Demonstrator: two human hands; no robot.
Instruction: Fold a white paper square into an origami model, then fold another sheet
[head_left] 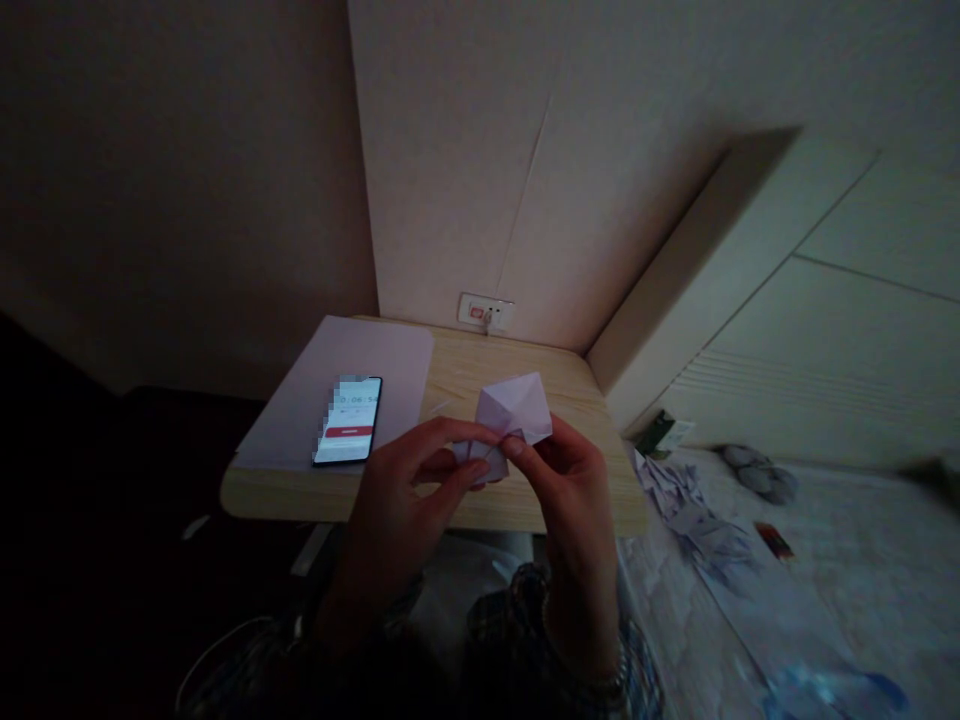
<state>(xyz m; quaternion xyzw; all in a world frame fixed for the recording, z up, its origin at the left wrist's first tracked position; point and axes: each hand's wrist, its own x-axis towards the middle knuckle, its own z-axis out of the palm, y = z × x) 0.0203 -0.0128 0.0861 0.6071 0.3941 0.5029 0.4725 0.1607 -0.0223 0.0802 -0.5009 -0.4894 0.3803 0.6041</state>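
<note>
A small piece of folded white paper [514, 405], creased into angled flaps, is held up over the front part of a light wooden table [555, 510]. My left hand [420, 480] pinches its lower left part between thumb and forefinger. On the other side, my right hand [566, 475] grips the paper with the thumb pressed on its front; the fingers behind are partly hidden. Left of my hands a lit phone [349, 420] lies on a stack of white paper sheets [382, 350].
A wall socket [486, 312] with a plug sits just above the table's back edge. To the right is a bed [840, 500] bearing crumpled folded papers [697, 515], a grey bundle [757, 472] and a small red packet [773, 541]. A white cable [217, 640] hangs at the lower left.
</note>
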